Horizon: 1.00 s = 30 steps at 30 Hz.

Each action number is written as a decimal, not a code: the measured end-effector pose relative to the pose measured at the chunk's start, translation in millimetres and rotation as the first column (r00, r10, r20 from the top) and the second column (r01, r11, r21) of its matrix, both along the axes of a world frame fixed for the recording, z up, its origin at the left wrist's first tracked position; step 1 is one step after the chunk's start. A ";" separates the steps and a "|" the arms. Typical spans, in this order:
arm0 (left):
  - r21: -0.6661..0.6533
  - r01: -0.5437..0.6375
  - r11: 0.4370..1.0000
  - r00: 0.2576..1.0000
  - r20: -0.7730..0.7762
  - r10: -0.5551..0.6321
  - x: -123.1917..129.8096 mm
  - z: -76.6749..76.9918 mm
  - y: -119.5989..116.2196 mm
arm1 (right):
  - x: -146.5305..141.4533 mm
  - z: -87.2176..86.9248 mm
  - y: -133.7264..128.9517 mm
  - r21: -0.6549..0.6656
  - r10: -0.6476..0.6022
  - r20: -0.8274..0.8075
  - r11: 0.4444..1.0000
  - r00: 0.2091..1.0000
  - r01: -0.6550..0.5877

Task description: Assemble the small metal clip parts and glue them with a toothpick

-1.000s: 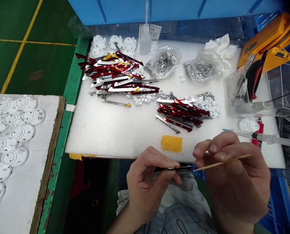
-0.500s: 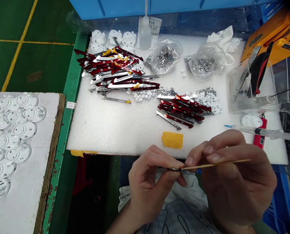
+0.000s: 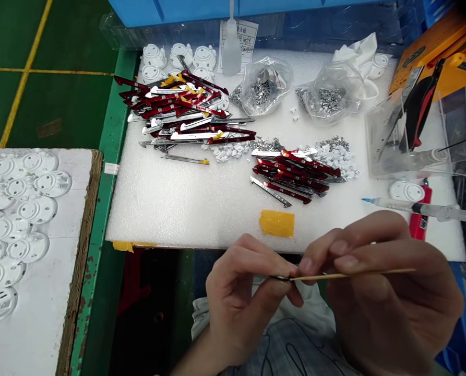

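Between thumb and fingers, my left hand (image 3: pixel 252 292) pinches a small dark, shiny part (image 3: pixel 282 278), mostly covered by the fingertips. My right hand (image 3: pixel 385 282) grips a thin wooden stick (image 3: pixel 354 275), whose left tip meets the small part. Both hands are over the lap, just off the near edge of the white foam sheet (image 3: pixel 178 203). A yellow piece (image 3: pixel 277 223) lies on the foam beyond the fingers. Behind it is a pile of red and silver strips (image 3: pixel 291 172), beside small white pieces (image 3: pixel 340 162).
A larger strip pile (image 3: pixel 186 109) lies at the back left, near two bags of metal bits (image 3: pixel 266 86) (image 3: pixel 329 99). A syringe (image 3: pixel 424 208), a clear box (image 3: pixel 408 162) with pliers and a red tool (image 3: pixel 419 222) are at right. White round parts (image 3: pixel 29 209) cover a left board.
The stick's right end has dropped slightly, and my right hand has shifted a little to the right. My left hand keeps its pinch. The view has shifted slightly.
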<state>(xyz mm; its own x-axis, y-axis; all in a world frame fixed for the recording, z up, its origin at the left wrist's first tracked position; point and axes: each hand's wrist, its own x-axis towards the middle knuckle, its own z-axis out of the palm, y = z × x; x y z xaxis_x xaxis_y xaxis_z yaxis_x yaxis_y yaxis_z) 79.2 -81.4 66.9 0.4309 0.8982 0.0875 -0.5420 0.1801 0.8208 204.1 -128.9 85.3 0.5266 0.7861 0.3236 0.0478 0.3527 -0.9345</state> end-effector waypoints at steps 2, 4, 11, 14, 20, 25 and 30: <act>0.009 -0.005 1.000 1.000 -0.013 0.005 -0.5 -0.1 0.1 | 0.1 0.0 -0.2 0.002 0.006 0.005 1.000 1.000 -0.006; 0.027 -0.010 1.000 0.999 -0.038 0.011 -1.0 -0.1 0.5 | -0.3 0.3 -0.8 -0.007 0.010 0.017 1.000 1.000 -0.010; 0.043 -0.024 0.999 0.995 -0.097 0.029 -1.6 1.5 1.0 | -5.4 1.9 -3.4 -0.126 -0.066 0.000 0.990 0.998 0.065; 0.048 -0.028 0.998 0.994 -0.106 0.033 -1.8 1.9 0.8 | -3.4 0.1 -2.7 -0.092 -0.032 0.028 0.995 0.999 0.035; 0.035 -0.031 0.999 0.996 -0.082 0.033 -0.5 1.3 -0.1 | -0.9 -1.4 -1.6 -0.078 -0.013 0.039 0.997 0.999 0.016; 0.028 -0.020 0.999 0.996 -0.081 0.022 -1.2 1.5 -0.4 | -0.2 -1.4 0.1 -0.029 -0.009 0.039 1.000 0.999 0.010; 0.012 -0.027 1.000 0.997 -0.074 0.027 -1.4 2.0 -0.5 | -2.8 -1.1 -2.4 -0.069 -0.028 0.028 0.997 0.999 0.030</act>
<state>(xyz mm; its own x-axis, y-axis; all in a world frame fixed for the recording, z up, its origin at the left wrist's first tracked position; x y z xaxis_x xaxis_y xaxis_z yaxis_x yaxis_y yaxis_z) 77.8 -81.9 68.9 0.4122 0.9087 0.0659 -0.4844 0.1573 0.8606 201.4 -131.4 84.2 0.5411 0.7919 0.2830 0.0825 0.2850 -0.9550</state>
